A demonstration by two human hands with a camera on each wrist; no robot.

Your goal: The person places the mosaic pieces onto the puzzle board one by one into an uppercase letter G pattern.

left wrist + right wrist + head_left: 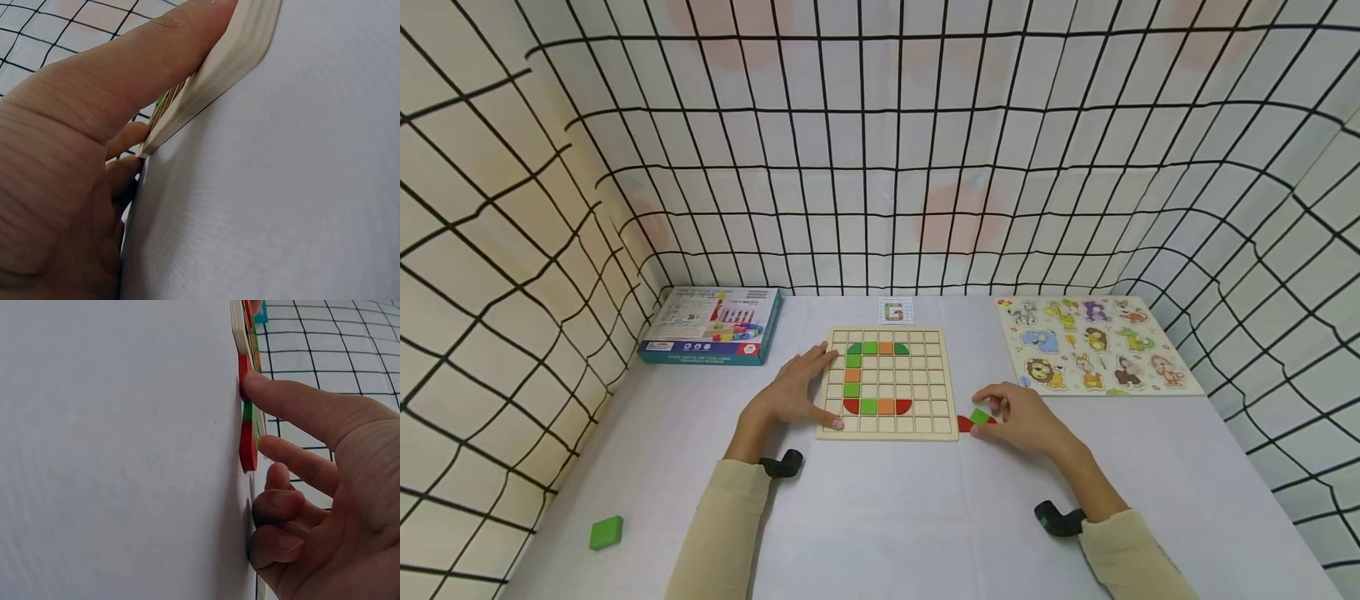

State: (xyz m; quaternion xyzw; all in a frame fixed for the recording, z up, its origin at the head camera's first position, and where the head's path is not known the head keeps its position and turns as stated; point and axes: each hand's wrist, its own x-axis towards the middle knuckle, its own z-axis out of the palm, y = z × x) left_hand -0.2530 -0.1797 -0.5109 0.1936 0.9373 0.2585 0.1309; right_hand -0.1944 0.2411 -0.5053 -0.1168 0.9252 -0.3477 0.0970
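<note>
A wooden grid board (931, 383) lies on the white table, with green, orange and red pieces in a C-like outline. My left hand (793, 390) rests at its left edge, fingers along the side, thumb pressing the front corner; in the left wrist view the thumb (144, 69) lies over the rim. Right of the board, my right hand (1018, 419) is over a green piece (980, 416) and a red piece (964, 424). In the right wrist view its thumb touches the nearer red piece (243, 365); the index fingertip is beside another red piece (248, 447).
A small pattern card (896, 311) lies behind the board. A boxed toy set (711, 325) is at the back left, an animal puzzle board (1101, 346) at the back right. One green block (606, 532) sits front left. Black wire mesh (880, 167) encloses the table.
</note>
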